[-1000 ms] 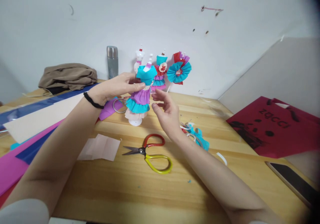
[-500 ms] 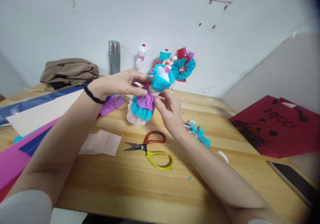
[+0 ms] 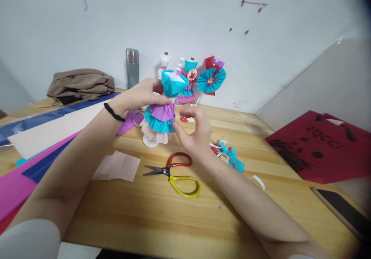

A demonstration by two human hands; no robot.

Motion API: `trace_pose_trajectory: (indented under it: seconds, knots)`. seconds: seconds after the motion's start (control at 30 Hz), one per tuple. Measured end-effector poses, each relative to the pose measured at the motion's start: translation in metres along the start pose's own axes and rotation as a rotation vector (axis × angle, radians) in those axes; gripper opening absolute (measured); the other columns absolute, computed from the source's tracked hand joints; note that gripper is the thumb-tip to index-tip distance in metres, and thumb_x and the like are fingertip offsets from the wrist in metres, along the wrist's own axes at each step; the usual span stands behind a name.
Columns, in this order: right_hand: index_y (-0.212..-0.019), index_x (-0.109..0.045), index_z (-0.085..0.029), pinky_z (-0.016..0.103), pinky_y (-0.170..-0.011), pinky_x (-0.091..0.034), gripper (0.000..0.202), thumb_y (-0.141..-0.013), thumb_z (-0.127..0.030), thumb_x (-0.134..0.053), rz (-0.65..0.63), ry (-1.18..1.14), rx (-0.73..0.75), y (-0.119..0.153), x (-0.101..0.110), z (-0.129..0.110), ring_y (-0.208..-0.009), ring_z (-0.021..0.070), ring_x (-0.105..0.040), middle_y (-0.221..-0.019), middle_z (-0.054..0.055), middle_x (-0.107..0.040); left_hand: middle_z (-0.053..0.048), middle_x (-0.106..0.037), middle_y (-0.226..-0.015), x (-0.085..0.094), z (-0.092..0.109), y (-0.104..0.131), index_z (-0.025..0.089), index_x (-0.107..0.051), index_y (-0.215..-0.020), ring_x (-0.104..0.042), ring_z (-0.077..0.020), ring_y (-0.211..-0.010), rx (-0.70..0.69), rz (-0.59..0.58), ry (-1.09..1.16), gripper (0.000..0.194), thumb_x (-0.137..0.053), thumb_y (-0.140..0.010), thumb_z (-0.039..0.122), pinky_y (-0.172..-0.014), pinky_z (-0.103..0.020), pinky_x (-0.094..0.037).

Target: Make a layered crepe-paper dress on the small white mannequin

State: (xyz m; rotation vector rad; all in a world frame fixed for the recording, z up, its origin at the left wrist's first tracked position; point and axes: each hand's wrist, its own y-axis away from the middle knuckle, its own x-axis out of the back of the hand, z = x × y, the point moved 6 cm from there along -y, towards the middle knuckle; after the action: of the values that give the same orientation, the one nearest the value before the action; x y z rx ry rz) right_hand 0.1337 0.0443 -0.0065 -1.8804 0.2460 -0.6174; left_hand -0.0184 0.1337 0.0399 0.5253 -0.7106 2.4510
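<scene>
A small dress-form mannequin (image 3: 174, 84) wears a blue paper bodice and a layered skirt (image 3: 159, 120) of purple, blue and pale pink crepe paper. My left hand (image 3: 145, 97) grips it at the waist, thumb in front, and tilts it a little. Just right of the skirt is my right hand (image 3: 195, 131), its thumb and index finger apart with nothing visible between them. The thumb tip is at the skirt's edge; whether it touches I cannot tell. Below lie scissors (image 3: 166, 170) with one red and one yellow handle, blades partly spread.
Behind stand more dressed mannequins (image 3: 190, 65) and a blue paper rosette (image 3: 211, 80). A flask (image 3: 132, 68) and brown cloth (image 3: 81, 83) are at the back left, above paper sheets (image 3: 55, 127). Pink paper (image 3: 118, 166), blue scraps (image 3: 233, 156), a red bag (image 3: 315, 147) and a phone (image 3: 339, 209) lie around.
The mannequin has shifted left and turned more upright in my left hand. My right hand has come off its waist, and its fingers have spread apart.
</scene>
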Motion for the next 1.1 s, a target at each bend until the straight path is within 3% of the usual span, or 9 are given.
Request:
trace_pose_trajectory:
  seconds: [0.1, 0.33, 0.6, 0.87, 1.1]
  knots:
    - [-0.098, -0.057, -0.022, 0.040, -0.074, -0.050, 0.010, -0.089, -0.020, -0.059, -0.028, 0.140, 0.203, 0.005, -0.008, -0.012, -0.085, 0.0222, -0.059, -0.089, 0.006, -0.063, -0.001, -0.076, -0.103, 0.000, -0.006, 0.000, 0.019, -0.074, -0.104, -0.068, -0.0244, -0.106, 0.036, -0.002, 0.062, 0.038, -0.077, -0.077, 0.045, -0.091, -0.033, -0.054]
    - [-0.097, -0.058, -0.021, 0.042, -0.070, -0.047, 0.011, -0.087, -0.022, -0.055, -0.042, 0.216, 0.093, 0.003, -0.019, -0.003, -0.084, 0.0259, -0.055, -0.086, 0.008, -0.058, -0.005, -0.075, -0.103, -0.009, 0.001, 0.001, 0.016, -0.073, -0.104, -0.068, -0.0253, -0.104, 0.041, -0.005, 0.147, 0.039, -0.078, -0.077, 0.043, -0.087, -0.034, -0.054]
    - [-0.091, -0.057, -0.022, 0.039, -0.066, -0.046, 0.011, -0.087, -0.013, -0.052, 0.034, 0.286, 0.174, 0.000, -0.016, -0.008, -0.077, 0.0234, -0.054, -0.079, 0.007, -0.056, -0.005, -0.074, -0.099, -0.010, 0.005, 0.000, 0.013, -0.073, -0.104, -0.066, -0.0216, -0.094, 0.029, 0.006, 0.137, 0.043, -0.078, -0.076, 0.045, -0.086, -0.035, -0.052]
    - [-0.088, -0.060, -0.023, 0.038, -0.067, -0.045, 0.016, -0.087, -0.009, -0.051, 0.010, 0.278, 0.201, 0.005, -0.011, -0.005, -0.077, 0.0222, -0.056, -0.079, 0.006, -0.058, -0.003, -0.074, -0.100, -0.005, -0.003, 0.000, 0.017, -0.074, -0.101, -0.066, -0.0231, -0.103, 0.047, 0.051, 0.176, 0.035, -0.078, -0.076, 0.040, -0.089, -0.034, -0.052]
    - [-0.101, -0.065, -0.023, 0.036, -0.063, -0.035, 0.025, -0.083, -0.010, -0.053, -0.050, 0.304, 0.461, 0.015, -0.017, -0.018, -0.071, 0.0198, -0.050, -0.077, 0.004, -0.058, -0.006, -0.073, -0.097, 0.000, -0.005, 0.000, 0.013, -0.072, -0.097, -0.065, -0.0218, -0.096, 0.099, 0.121, 0.154, 0.038, -0.080, -0.073, 0.041, -0.088, -0.036, -0.051]
